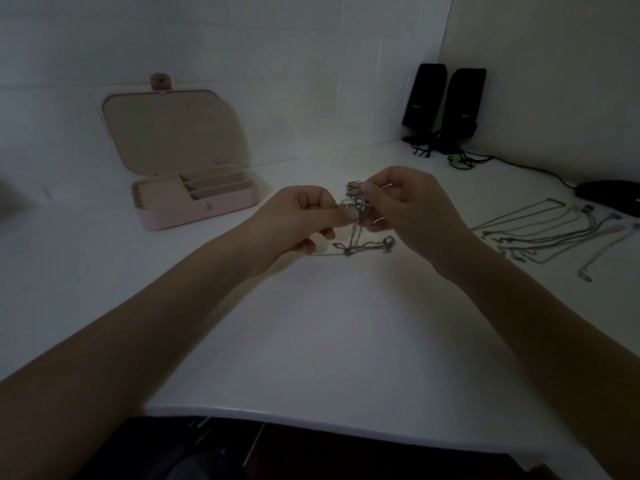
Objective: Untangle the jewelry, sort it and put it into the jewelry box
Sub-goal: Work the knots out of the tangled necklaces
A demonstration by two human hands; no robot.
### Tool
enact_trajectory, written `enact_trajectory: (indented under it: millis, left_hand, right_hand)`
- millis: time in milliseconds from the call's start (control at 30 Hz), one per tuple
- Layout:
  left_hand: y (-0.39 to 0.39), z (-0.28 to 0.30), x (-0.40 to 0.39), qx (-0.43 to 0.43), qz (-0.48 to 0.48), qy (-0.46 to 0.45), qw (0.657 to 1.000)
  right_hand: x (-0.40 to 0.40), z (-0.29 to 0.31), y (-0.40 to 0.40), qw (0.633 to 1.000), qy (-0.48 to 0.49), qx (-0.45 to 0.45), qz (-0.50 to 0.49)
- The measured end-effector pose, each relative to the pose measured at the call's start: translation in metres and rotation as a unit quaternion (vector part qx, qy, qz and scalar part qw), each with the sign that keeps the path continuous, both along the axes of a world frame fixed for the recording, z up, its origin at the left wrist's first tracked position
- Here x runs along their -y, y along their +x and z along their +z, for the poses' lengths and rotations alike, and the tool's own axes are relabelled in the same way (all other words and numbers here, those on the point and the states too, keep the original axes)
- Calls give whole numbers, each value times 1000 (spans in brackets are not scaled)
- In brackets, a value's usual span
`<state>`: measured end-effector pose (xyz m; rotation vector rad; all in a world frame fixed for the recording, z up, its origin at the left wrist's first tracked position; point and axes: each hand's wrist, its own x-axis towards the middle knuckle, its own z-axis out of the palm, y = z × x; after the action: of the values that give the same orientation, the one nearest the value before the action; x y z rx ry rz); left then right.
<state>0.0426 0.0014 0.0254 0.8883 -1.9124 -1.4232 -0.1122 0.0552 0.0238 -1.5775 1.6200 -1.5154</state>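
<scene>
At centre frame, above a white worktop (pixel 329 334), a person's left hand (pixel 298 220) and right hand (pixel 412 209) both pinch a knotted clump of thin chains (pixel 358 202), fingers curled around it, while loose loops of the same tangle (pixel 360 245) trail down to rest on the surface just below. To the upper left, a pink jewelry box (pixel 221 206) stands with its lid raised, its ring rolls and divided compartments showing nothing inside as far as the dim light allows. At right, several separated necklaces (pixel 540 233) lie stretched out side by side, well apart from the box, suggesting the untangling stage is partly done and the sorting into the box has not begun. Two black speakers (pixel 443 105) and a dark computer mouse (pixel 613 197) sit in the upper right corner. The risk from here, judging by the tight knot, is that pulling the hands apart would cinch it harder or snap a fine link; dragging the hanging loops across the worktop could also snag them anew on the clump.
</scene>
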Motion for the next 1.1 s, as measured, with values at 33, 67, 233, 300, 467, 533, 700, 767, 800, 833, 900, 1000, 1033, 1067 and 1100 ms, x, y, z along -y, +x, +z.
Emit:
enact_trajectory:
  millis: [33, 67, 233, 300, 467, 533, 700, 767, 800, 833, 900, 1000, 1033, 1067, 1100]
  left_hand:
    - [0, -1, 0, 1, 4, -9, 1000]
    - [0, -2, 1, -2, 4, -9, 1000]
    - [-1, -3, -2, -23, -30, 26, 999]
    - [-2, -2, -4, -32, -54, 31, 998]
    - [-3, -1, -8, -45, -68, 30, 996]
    - [-3, -1, -7, -36, -58, 16, 998]
    - [-6, -3, -2, -43, -13, -4, 999]
    - [-6, -4, 0, -58, -15, 4, 998]
    - [-6, -5, 1, -66, -21, 8, 998]
    - [-6, -6, 2, -72, -29, 13, 997]
    - [-6, -7, 3, -81, -40, 24, 996]
    - [-8, -4, 2, -143, -22, 101, 984]
    - [-10, -3, 3, -177, -6, 143, 974]
    - [-11, -2, 4, -206, 11, 180, 962]
    - [-11, -1, 6, -227, 28, 203, 952]
  right_hand:
    - [0, 0, 0, 1000, -3, -3, 4]
    - [-1, 0, 1, 1000, -8, -10, 6]
    - [-2, 2, 0, 996, -39, -76, 8]
    - [-3, 6, -2, 994, -48, -100, 13]
    - [-8, 15, -3, 993, -45, -109, 28]
    - [-8, 16, -3, 996, -22, -77, 42]
    - [-11, 20, -1, 993, 24, 74, 86]
    - [-12, 22, -2, 988, 36, 115, 94]
    - [-13, 22, -3, 985, 41, 135, 99]
    - [-13, 22, -2, 980, 45, 161, 105]
    - [-12, 24, -3, 960, 42, 245, 127]
    - [-11, 31, -9, 902, 25, 398, 169]
    - [-10, 33, -12, 885, 20, 429, 178]
    - [-10, 33, -16, 872, 15, 454, 183]
    - [-9, 33, -18, 861, 11, 475, 184]
